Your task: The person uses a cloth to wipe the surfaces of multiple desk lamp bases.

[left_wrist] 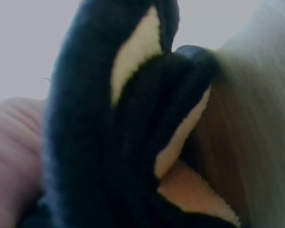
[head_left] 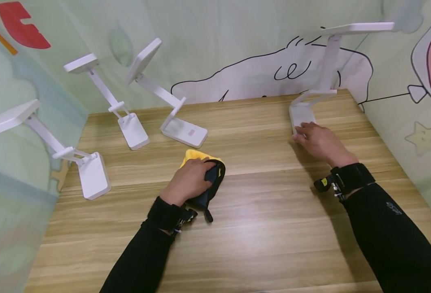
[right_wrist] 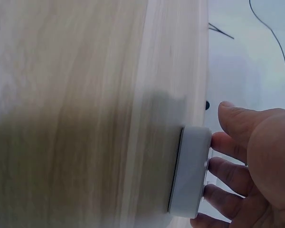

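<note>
My left hand [head_left: 190,181] grips a folded cloth [head_left: 211,176], dark navy on one side and yellow on the other, low over the table's middle. The left wrist view shows the cloth [left_wrist: 99,142] close up, its dark folds and pale lining filling much of the picture. My right hand [head_left: 321,140] reaches to a white desk lamp [head_left: 330,65] at the back right. In the right wrist view the fingertips [right_wrist: 221,166] rest on the lamp's base [right_wrist: 190,175], with the thumb standing away from it.
Three more white desk lamps stand on the left: one near the left edge [head_left: 94,177], one behind it [head_left: 133,131], and one nearer the middle [head_left: 186,132]. A wooden table [head_left: 259,236] lies beneath. Fabric walls [head_left: 237,40] with cartoon drawings enclose its back and sides.
</note>
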A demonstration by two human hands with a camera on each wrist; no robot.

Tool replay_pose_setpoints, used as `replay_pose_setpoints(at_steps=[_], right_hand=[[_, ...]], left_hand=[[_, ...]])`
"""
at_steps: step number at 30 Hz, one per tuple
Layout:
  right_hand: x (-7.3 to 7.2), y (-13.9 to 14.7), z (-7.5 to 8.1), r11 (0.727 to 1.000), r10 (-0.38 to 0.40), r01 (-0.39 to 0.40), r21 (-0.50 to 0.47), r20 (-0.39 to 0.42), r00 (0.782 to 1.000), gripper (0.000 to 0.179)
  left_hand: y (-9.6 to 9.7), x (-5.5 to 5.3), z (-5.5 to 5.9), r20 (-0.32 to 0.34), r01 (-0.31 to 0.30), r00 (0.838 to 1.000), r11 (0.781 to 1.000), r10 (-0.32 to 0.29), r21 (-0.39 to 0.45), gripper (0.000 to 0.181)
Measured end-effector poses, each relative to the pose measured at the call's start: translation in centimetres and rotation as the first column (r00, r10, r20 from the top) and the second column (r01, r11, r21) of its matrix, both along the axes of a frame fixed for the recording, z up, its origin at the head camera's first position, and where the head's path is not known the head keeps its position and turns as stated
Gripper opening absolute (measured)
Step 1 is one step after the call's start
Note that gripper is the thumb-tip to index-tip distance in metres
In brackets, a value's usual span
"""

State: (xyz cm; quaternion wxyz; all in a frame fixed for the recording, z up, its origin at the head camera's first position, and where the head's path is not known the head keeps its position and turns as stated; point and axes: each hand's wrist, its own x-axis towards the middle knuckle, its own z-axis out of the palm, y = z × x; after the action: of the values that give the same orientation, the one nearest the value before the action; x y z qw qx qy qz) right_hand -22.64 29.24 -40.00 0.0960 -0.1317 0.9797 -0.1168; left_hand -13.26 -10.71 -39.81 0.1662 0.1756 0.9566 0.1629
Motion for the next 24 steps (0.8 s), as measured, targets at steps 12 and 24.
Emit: replay_pose_setpoints(at_steps=[12, 24], right_hand=[[-0.4, 1.2, -0.2, 0.999, -0.011, 0.011, -0.037, -0.017, 1.000, 0.052], [-0.2, 0.8, -0.7, 0.999, -0.021, 0.018, -0.029, -0.076, 0.997, 0.048]], left_hand=[[0.1, 0.1, 0.1, 0.000, 0.004, 1.000, 1.000, -0.004, -0.006, 0.059], [0.1, 0.3, 0.1, -0.009, 0.021, 1.000, 1.000, -0.021, -0.015, 0.058]])
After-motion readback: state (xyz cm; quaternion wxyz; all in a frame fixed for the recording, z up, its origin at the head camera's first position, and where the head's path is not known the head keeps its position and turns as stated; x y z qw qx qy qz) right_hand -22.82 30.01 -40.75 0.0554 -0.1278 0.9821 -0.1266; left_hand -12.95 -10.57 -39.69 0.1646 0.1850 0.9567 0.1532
